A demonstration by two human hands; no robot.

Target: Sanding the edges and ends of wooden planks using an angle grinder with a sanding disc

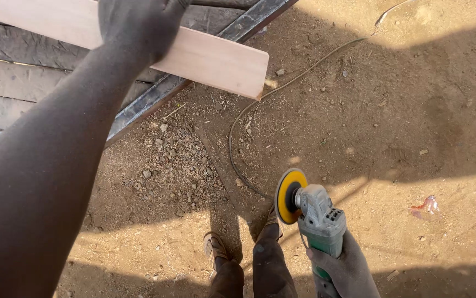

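The left hand [138, 25] presses flat on a pale wooden board [216, 60] lying across the dark plank counter [12, 83], fingers hidden. Right hand [345, 267], fingers wrapped, holds a green angle grinder [315, 212] low, its disc well clear of the board; sanding looks not underway.

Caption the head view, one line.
Left hand presses a pale plank; right hand grips an angle grinder.

Left arm extended forward and up across the frame; left hand [138, 25] palm-down, fingers curled closed at the top edge. Right hand [344, 265] low at the bottom edge, close to the legs, fingers wrapped shut in a firm grip.
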